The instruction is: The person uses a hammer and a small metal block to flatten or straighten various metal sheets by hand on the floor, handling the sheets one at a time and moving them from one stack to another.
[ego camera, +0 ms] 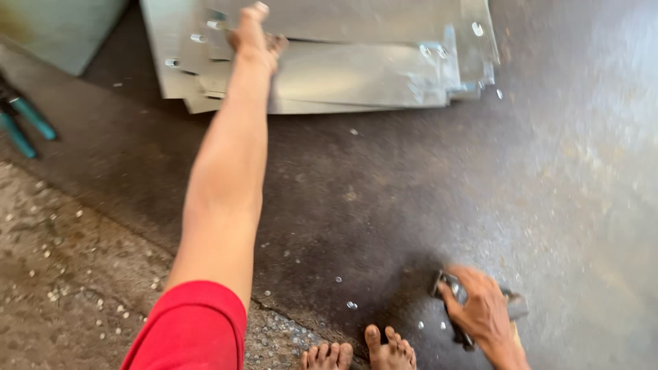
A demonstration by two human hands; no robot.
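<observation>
My left arm, in a red sleeve, stretches far forward. My left hand [252,35] grips the edge of the top sheet in a stack of grey metal sheets [356,72] lying on the dark floor. Small rivets or bolts stick out along the sheets' edges. My right hand [481,308] is low at the bottom right, closed around a dark metal hand tool [449,286] resting near the floor. My bare toes [360,353] show at the bottom edge between the two arms.
Pliers with teal handles [24,123] lie at the left edge. Small metal scraps and rivets [288,336] litter the rough concrete at the lower left. Another grey panel [62,27] stands at the top left.
</observation>
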